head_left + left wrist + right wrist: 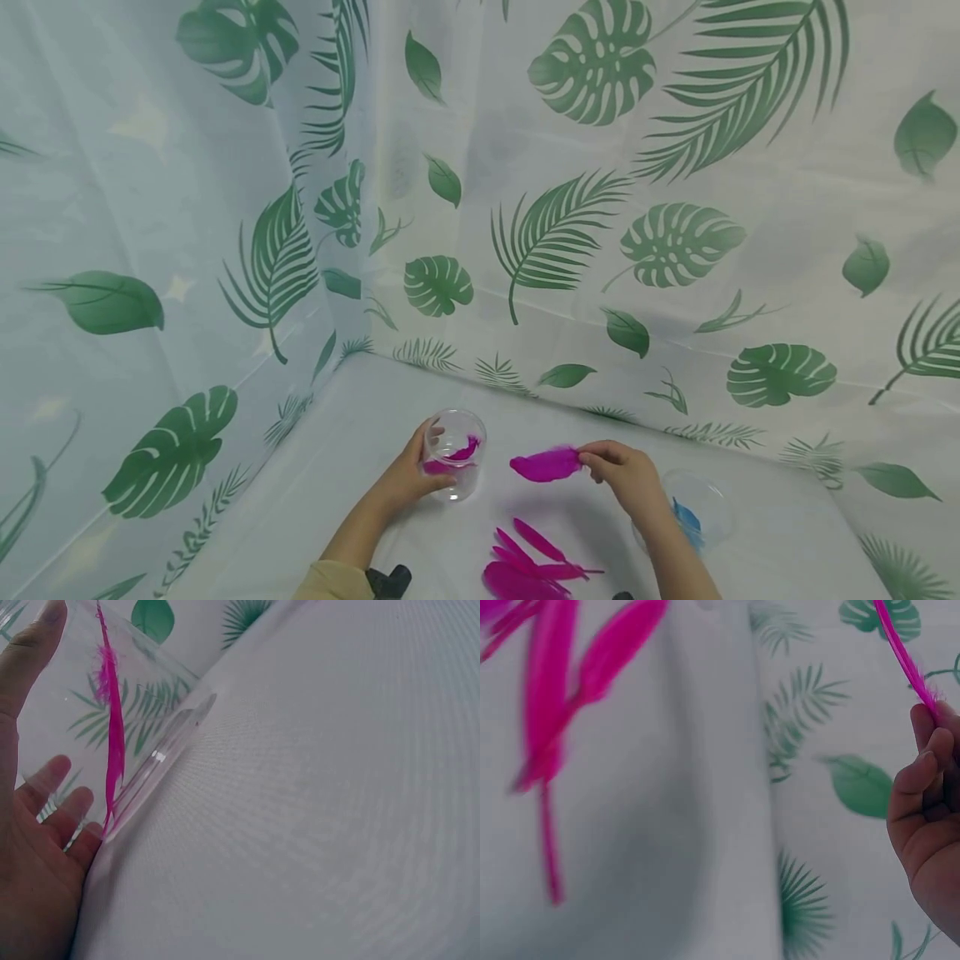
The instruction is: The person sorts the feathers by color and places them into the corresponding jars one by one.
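Note:
My left hand (411, 472) grips a clear plastic cup (454, 485) from its left side, thumb across the front. Inside the cup lies a magenta feather (467, 448), which shows upright through the wall in the left wrist view (114, 742). To the right, my right hand (626, 475) pinches another magenta feather (546, 465) by its quill end, above the table and apart from the cup. The right wrist view shows thumb and fingertips closed on that quill (907, 664). Several loose magenta feathers (528, 567) lie on the table between my forearms.
A second clear container (716, 500) with a blue feather (687, 523) stands at the right, partly behind my right forearm. The white table (360, 392) meets leaf-printed curtains (562, 333) at the back and left. A black object (392, 581) sits by my left wrist.

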`<state>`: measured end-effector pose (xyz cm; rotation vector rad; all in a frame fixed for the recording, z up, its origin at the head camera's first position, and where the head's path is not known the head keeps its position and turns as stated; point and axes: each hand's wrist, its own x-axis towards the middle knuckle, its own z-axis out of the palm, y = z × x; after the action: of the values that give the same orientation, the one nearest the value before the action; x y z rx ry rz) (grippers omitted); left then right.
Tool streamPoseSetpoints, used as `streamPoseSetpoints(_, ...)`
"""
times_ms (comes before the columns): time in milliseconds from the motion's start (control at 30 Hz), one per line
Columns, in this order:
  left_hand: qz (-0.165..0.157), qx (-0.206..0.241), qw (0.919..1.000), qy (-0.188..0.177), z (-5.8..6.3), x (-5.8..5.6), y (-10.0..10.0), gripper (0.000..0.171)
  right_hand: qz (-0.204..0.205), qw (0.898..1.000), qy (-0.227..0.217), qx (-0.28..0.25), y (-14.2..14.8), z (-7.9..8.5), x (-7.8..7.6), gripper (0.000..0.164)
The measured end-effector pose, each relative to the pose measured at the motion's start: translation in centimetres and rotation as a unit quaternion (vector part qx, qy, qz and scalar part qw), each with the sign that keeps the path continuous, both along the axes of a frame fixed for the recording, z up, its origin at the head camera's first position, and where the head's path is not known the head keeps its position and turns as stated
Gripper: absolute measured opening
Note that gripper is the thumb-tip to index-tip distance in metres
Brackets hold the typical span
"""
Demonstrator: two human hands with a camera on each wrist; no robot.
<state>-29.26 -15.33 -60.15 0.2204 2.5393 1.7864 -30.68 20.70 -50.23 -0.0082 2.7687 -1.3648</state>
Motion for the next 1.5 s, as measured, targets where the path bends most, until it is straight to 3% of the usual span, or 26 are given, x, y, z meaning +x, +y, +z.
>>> streamPoseSetpoints(233,-0.004,0.009,1.0,0.0,-0.2,-0.1,-0.2,0.106,0.026,0.999,0.045,-0.01,-2.9,3.1,-1.4,0.029)
streamPoseSetpoints(367,-0.011,0.014,0.9998,0.002,-0.2,-0.1,-0.3,0.106,0.04,0.997,0.054,-0.034,-4.9,4.1,-2.4,0.022)
streamPoseSetpoints(633,-0.016,0.004,0.9999,0.004,-0.2,-0.2,-0.3,0.105,0.077,0.995,0.056,-0.033,-8.8,3.9,-3.8,0.009)
streamPoseSetpoints(800,-0.004,-0.002,0.9998,-0.018,-0.4,-0.2,-0.3,0.107,0.107,0.992,0.069,0.008,-11.2,3.0,-4.1,0.006)
streamPoseSetpoints(933,-0.009,0.005,0.9999,-0.014,-0.5,-0.3,-0.4,0.106,0.148,0.984,0.097,0.039,-12.9,2.2,-3.9,0.006)
streamPoseSetpoints(1133,-0.019,0.006,0.9998,-0.002,-0.4,-0.2,-0.6,0.104,0.196,0.963,0.157,0.101,-14.6,1.8,-3.2,0.007)
streamPoseSetpoints(1333,-0.022,0.013,0.9997,0.001,-0.4,-0.2,-0.8,0.104,0.254,0.941,0.162,0.154,-15.5,1.3,-2.7,0.009)
streamPoseSetpoints(1500,-0.026,0.018,0.9995,0.005,-0.3,-0.3,-0.7,0.107,0.26,0.937,0.178,0.149,-14.9,0.8,-2.3,0.015)
